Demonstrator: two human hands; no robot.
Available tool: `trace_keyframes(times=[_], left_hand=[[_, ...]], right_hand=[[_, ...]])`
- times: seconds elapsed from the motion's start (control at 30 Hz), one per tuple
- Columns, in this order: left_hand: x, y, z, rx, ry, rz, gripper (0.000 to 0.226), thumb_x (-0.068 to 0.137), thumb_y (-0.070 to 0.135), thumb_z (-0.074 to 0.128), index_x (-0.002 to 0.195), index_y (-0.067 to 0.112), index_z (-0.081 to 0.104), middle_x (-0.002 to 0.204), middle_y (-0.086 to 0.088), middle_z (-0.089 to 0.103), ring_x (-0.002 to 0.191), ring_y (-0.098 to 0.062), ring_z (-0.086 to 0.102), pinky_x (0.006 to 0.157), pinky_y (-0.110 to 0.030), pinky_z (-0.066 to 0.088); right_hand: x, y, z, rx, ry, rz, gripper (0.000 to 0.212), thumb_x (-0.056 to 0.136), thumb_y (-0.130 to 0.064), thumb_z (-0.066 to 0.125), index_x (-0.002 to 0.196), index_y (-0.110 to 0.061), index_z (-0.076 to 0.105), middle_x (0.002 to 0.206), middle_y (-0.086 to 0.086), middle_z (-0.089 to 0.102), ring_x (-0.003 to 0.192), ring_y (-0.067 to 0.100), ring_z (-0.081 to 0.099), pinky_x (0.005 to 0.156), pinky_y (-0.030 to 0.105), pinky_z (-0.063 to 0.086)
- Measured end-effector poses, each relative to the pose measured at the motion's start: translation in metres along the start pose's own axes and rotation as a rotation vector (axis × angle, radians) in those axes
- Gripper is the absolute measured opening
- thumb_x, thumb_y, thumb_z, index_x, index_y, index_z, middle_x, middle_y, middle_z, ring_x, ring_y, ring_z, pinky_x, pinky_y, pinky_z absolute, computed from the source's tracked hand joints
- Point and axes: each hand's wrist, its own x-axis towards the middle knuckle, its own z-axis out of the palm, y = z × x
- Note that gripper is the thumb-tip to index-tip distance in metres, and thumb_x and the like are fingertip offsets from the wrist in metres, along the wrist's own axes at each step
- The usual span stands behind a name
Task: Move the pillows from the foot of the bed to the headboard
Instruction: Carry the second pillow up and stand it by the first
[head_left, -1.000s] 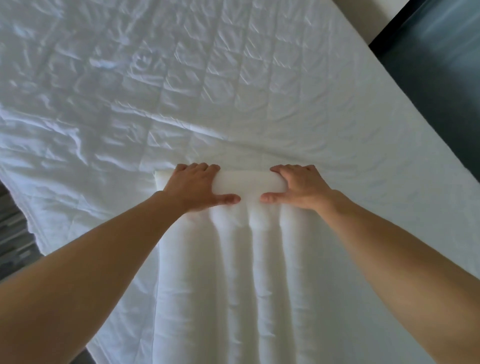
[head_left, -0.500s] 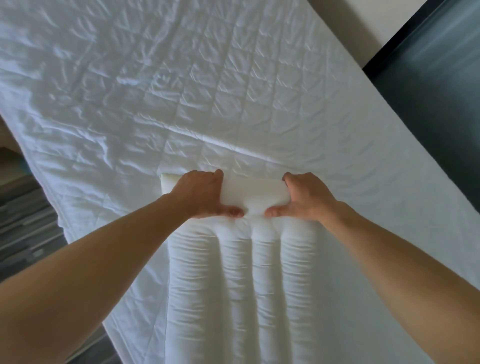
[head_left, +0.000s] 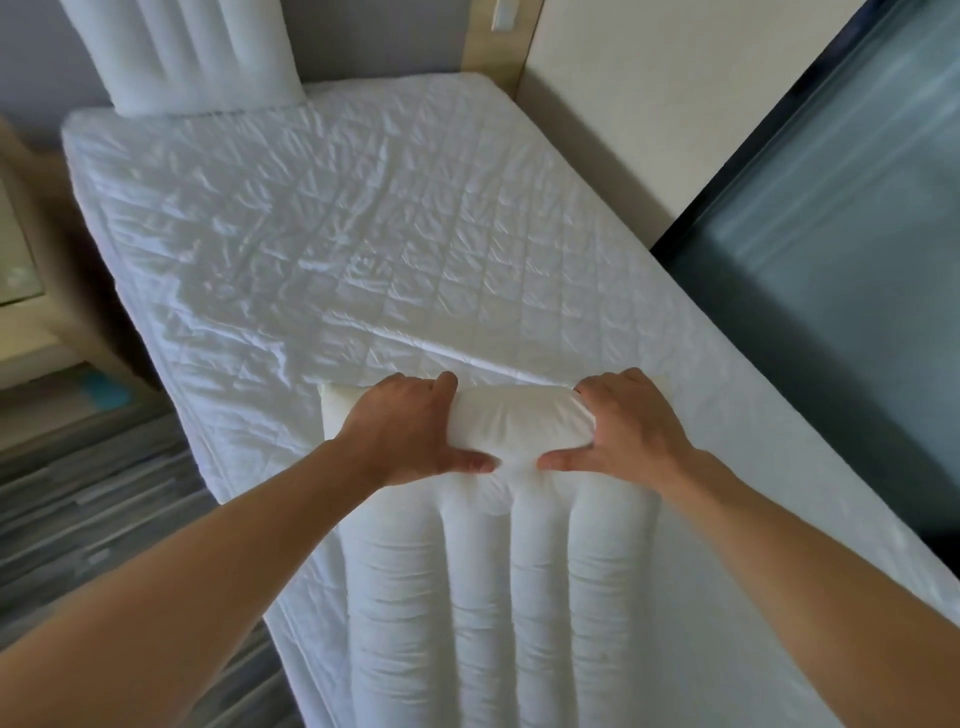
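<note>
Pillow (head_left: 519, 545) under my hands, long and ribbed, lies lengthwise at the near end of the bed (head_left: 337, 234), its far end bunched into a roll. My left hand (head_left: 410, 434) and right hand (head_left: 628, 428) both clench that roll, fingers over the top and thumbs pressed in beneath (thumb tips nearly meeting). A second pillow (head_left: 202, 57) stands upright at the far edge of the bed, toward its left corner. Quilted white cover between them is wrinkled.
</note>
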Motion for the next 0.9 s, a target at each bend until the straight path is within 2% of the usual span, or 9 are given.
trace_keyframes(times=[0.13, 0.2, 0.3, 0.4, 0.53, 0.63, 0.77, 0.9], left_hand=[[-0.051, 0.015, -0.067, -0.036, 0.078, 0.037, 0.083, 0.059, 0.097, 0.055, 0.095, 0.025, 0.036, 0.093, 0.002, 0.068, 0.088, -0.026, 0.063, 0.075, -0.038, 0.049], [-0.08, 0.022, -0.099, -0.04, 0.12, 0.056, 0.082, 0.061, 0.097, 0.054, 0.095, 0.024, 0.038, 0.09, 0.002, 0.067, 0.086, -0.026, 0.063, 0.076, -0.04, 0.051], [-0.124, 0.031, -0.147, -0.007, 0.216, 0.081, 0.082, 0.062, 0.097, 0.052, 0.092, 0.022, 0.038, 0.084, 0.002, 0.065, 0.08, -0.027, 0.063, 0.07, -0.039, 0.047], [-0.165, 0.039, -0.194, 0.046, 0.352, 0.123, 0.077, 0.068, 0.093, 0.053, 0.091, 0.021, 0.036, 0.082, 0.003, 0.065, 0.071, -0.026, 0.058, 0.068, -0.035, 0.036], [-0.202, 0.039, -0.256, 0.141, 0.575, 0.224, 0.074, 0.071, 0.09, 0.054, 0.087, 0.02, 0.034, 0.073, 0.002, 0.062, 0.057, -0.021, 0.042, 0.068, -0.035, 0.034], [-0.21, 0.032, -0.299, 0.228, 0.692, 0.314, 0.074, 0.07, 0.087, 0.059, 0.087, 0.019, 0.035, 0.071, -0.001, 0.064, 0.056, -0.023, 0.05, 0.066, -0.035, 0.036], [-0.199, 0.015, -0.345, 0.337, 0.779, 0.386, 0.076, 0.064, 0.082, 0.069, 0.09, 0.014, 0.05, 0.073, -0.006, 0.068, 0.058, -0.028, 0.06, 0.064, -0.035, 0.041], [-0.17, -0.008, -0.387, 0.403, 0.83, 0.386, 0.076, 0.065, 0.082, 0.07, 0.093, 0.014, 0.052, 0.076, -0.005, 0.069, 0.058, -0.027, 0.06, 0.063, -0.032, 0.035]], right_hand=[[-0.032, -0.037, -0.077, -0.05, 0.067, -0.003, 0.086, 0.057, -0.096, 0.058, 0.088, -0.015, 0.057, 0.075, -0.005, 0.057, 0.069, 0.02, 0.053, 0.08, 0.03, 0.031], [-0.049, -0.058, -0.112, -0.047, 0.134, -0.01, 0.087, 0.056, -0.097, 0.056, 0.084, -0.015, 0.056, 0.073, -0.005, 0.055, 0.067, 0.021, 0.051, 0.077, 0.031, 0.032], [-0.075, -0.089, -0.157, -0.06, 0.309, -0.065, 0.093, 0.059, -0.101, 0.048, 0.084, -0.013, 0.059, 0.073, -0.003, 0.058, 0.065, 0.023, 0.053, 0.077, 0.036, 0.04], [-0.096, -0.116, -0.199, -0.084, 0.48, -0.123, 0.092, 0.061, -0.097, 0.055, 0.086, -0.01, 0.062, 0.074, 0.0, 0.059, 0.066, 0.025, 0.054, 0.078, 0.037, 0.04], [-0.114, -0.146, -0.258, -0.185, 0.709, -0.167, 0.093, 0.063, -0.094, 0.059, 0.086, -0.005, 0.066, 0.075, 0.005, 0.062, 0.067, 0.028, 0.059, 0.079, 0.039, 0.041], [-0.114, -0.165, -0.294, -0.24, 0.86, -0.173, 0.091, 0.064, -0.092, 0.062, 0.084, -0.003, 0.067, 0.074, 0.008, 0.064, 0.066, 0.031, 0.062, 0.076, 0.044, 0.046], [-0.091, -0.179, -0.326, -0.287, 0.976, -0.15, 0.087, 0.064, -0.089, 0.067, 0.082, -0.004, 0.065, 0.072, 0.009, 0.065, 0.065, 0.03, 0.062, 0.072, 0.045, 0.046], [-0.041, -0.178, -0.35, -0.278, 1.063, -0.143, 0.085, 0.063, -0.087, 0.071, 0.081, -0.003, 0.064, 0.071, 0.008, 0.063, 0.063, 0.029, 0.059, 0.071, 0.046, 0.046]])
